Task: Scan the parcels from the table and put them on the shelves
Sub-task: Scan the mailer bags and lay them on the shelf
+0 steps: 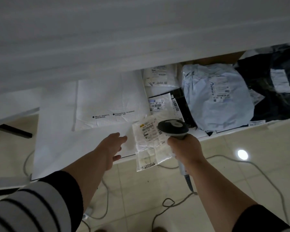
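A white table [60, 144] carries several parcels. A small clear-white bag parcel [149, 143] with a yellow-marked label hangs partly over the table's front edge. My right hand [186, 151] grips a grey barcode scanner [173, 128], whose head sits just right of that label. My left hand [112, 148] hovers with fingers straight, just left of the small parcel, not touching it. Behind lie a large white flat parcel [110, 99], a pale blue bag parcel [216, 96], a black parcel [274, 84] and small labelled white ones [161, 76].
The scanner's grey cable [258, 166] loops over the tiled floor below the table. A black table leg [13, 131] shows at left. A white wall or panel [124, 30] fills the top of the view. A brown cardboard edge [221, 58] lies behind the parcels.
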Demonstrator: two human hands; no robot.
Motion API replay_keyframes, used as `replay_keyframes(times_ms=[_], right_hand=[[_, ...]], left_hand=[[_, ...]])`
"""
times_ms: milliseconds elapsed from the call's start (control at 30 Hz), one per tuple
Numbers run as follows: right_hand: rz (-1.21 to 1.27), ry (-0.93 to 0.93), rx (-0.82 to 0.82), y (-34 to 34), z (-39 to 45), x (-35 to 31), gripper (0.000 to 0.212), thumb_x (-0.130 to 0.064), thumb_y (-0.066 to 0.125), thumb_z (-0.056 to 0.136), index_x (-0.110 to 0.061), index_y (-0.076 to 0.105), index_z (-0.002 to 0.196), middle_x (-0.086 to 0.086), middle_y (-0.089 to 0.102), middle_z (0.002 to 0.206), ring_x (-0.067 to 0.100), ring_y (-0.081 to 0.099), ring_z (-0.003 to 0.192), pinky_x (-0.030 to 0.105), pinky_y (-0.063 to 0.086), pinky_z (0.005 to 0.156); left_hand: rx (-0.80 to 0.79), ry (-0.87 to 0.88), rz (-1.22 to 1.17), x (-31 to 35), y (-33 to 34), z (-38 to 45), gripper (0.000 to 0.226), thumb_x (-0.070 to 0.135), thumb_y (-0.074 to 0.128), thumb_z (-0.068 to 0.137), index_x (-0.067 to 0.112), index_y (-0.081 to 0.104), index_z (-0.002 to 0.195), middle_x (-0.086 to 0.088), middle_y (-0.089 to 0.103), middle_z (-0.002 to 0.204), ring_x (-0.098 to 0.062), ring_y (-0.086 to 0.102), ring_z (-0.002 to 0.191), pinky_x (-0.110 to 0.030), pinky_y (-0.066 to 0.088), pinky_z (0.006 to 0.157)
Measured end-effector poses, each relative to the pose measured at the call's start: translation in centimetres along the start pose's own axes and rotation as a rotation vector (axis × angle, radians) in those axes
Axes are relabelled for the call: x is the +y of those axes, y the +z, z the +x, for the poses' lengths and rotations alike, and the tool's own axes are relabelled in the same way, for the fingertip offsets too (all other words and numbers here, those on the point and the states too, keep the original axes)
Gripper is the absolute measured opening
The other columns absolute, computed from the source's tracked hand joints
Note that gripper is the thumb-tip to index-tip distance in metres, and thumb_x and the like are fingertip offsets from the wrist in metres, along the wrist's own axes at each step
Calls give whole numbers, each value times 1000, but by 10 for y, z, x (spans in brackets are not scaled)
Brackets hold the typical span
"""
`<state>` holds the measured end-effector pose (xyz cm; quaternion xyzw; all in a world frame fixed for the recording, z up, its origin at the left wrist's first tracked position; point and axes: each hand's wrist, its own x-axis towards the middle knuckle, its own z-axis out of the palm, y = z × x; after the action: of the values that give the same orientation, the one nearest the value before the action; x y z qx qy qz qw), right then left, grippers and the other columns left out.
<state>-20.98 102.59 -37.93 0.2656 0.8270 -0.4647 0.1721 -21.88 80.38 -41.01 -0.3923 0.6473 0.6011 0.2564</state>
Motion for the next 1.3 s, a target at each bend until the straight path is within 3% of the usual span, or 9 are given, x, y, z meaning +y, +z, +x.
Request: replay_keyframes(times_ms=[233, 500, 567, 667, 833, 933, 1033, 1167, 1300], right_hand=[[-18, -17, -151, 39, -8, -9, 12, -17, 64, 79, -20, 64, 67, 6, 68, 71, 30, 66, 77, 44, 58, 78], [-60, -53, -279, 83, -1, -13, 14, -16, 63, 85, -5, 67, 91, 6, 63, 76, 20, 58, 71, 31, 49, 68], [-129, -77, -288, 93, 6, -10, 16, -19, 63, 87, -4, 66, 94, 6, 64, 79, 20, 59, 74, 27, 47, 67], [-215, -87, -280, 102, 15, 0, 12, -23, 64, 88, -11, 63, 91, -1, 63, 77, 15, 59, 74, 18, 44, 60], [-375, -102, -259, 107, 19, 7, 29, -33, 57, 93, -9, 65, 107, -7, 53, 70, 12, 54, 69, 15, 33, 51], [-420, -136, -149, 111, 18, 9, 38, -40, 57, 83, -12, 67, 106, 2, 61, 91, 20, 61, 85, 25, 50, 73], [-461, -264, -38, 110, 9, 6, 34, -34, 57, 79, -16, 69, 105, 4, 51, 105, 29, 52, 108, 28, 33, 84], [-436, -484, -224, 108, 5, -5, 40, -18, 63, 81, -21, 65, 121, 2, 60, 123, 19, 50, 119, 28, 30, 99], [-618, -491, -355, 122, 17, -4, 57, -36, 52, 84, -29, 51, 140, -3, 55, 138, 17, 39, 137, 35, 27, 109]], left_hand=[[-15, -39, 124, -27, -16, -6, 53, 24, 63, 96, 25, 44, 146, -7, 59, 128, -24, 56, 114, -38, 46, 87], [4, 174, 375, -34, -41, 14, 59, 23, 65, 94, 31, 43, 148, -3, 59, 129, -22, 60, 103, -32, 50, 88], [20, 223, 686, -39, -45, 24, 66, 41, 64, 89, 39, 37, 149, -3, 46, 146, -29, 52, 123, -37, 46, 101], [48, 251, 1131, -45, -48, 29, 69, 51, 52, 94, 45, 19, 154, 2, 2, 164, -31, 13, 147, -43, 24, 119], [35, 329, 1295, -43, -50, 26, 69, 54, 50, 95, 49, 14, 153, 6, -17, 163, -31, 7, 148, -49, 27, 115], [133, 469, 1370, -37, -52, 24, 63, 53, 54, 92, 41, 31, 149, 4, -17, 164, -28, 11, 148, -48, 27, 115], [148, 549, 1422, -38, -57, 31, 76, 56, 59, 88, 29, 25, 151, 4, -16, 164, -24, 15, 149, -46, 29, 115], [55, 541, 1547, -37, -62, 40, 93, 61, 55, 88, 45, -8, 154, 6, -18, 164, -24, 6, 151, -47, 21, 117], [35, 521, 1613, -27, -61, 48, 91, 62, 53, 84, 54, -8, 151, 7, -20, 164, -23, 0, 151, -48, 19, 116]])
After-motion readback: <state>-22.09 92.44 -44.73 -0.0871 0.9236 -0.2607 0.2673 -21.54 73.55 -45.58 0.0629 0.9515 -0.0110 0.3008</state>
